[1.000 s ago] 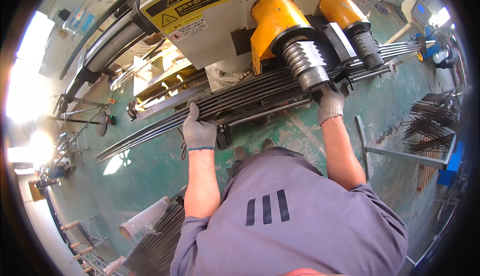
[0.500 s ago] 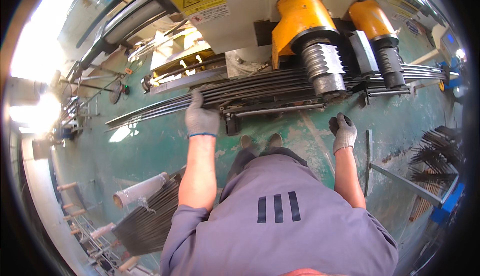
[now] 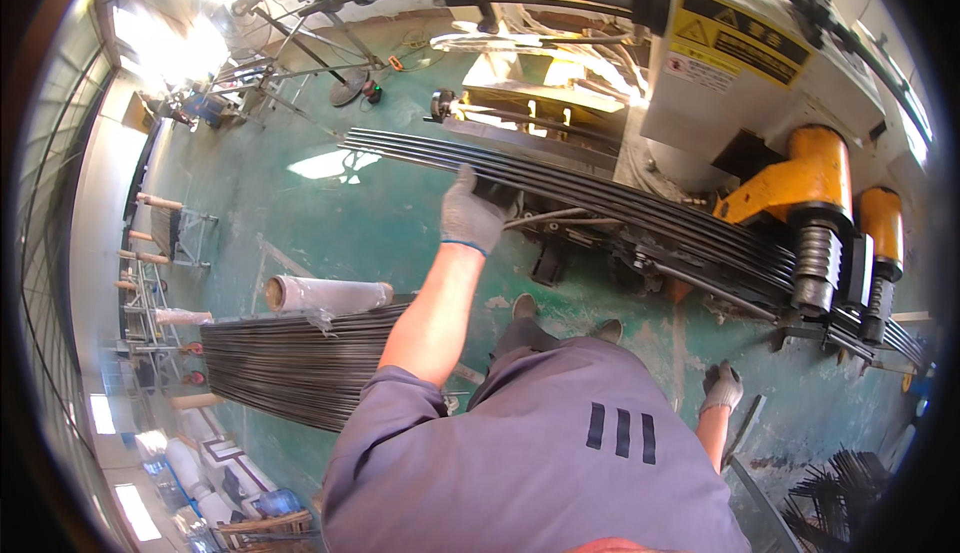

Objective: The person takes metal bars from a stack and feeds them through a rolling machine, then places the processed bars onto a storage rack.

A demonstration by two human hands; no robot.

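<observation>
A row of long dark metal rods (image 3: pixel 600 193) lies side by side across the machine, its left ends sticking out past the support. My left hand (image 3: pixel 468 215), in a grey glove, is at the near edge of these rods close to their left end. Its thumb rests up against the edge and the fingers close in under the rods, partly hidden. Down at my right side hangs my right hand (image 3: pixel 722 389), gloved too, its palm side dark. The fingers are loosely bent, apart from the thumb, and nothing shows in them.
Two orange cylinders (image 3: pixel 815 173) with ribbed metal shafts press over the rods' right part. Behind my left arm lies a stack of dark rods (image 3: pixel 300 368) with a plastic film roll (image 3: pixel 330 294) on it. More dark rods (image 3: pixel 840 498) stand at lower right.
My view has swung to the left, so machine and rods sit further right. My left hand stays at the rods' near edge, closer to their left end. My right hand hangs lower, further from the machine.
</observation>
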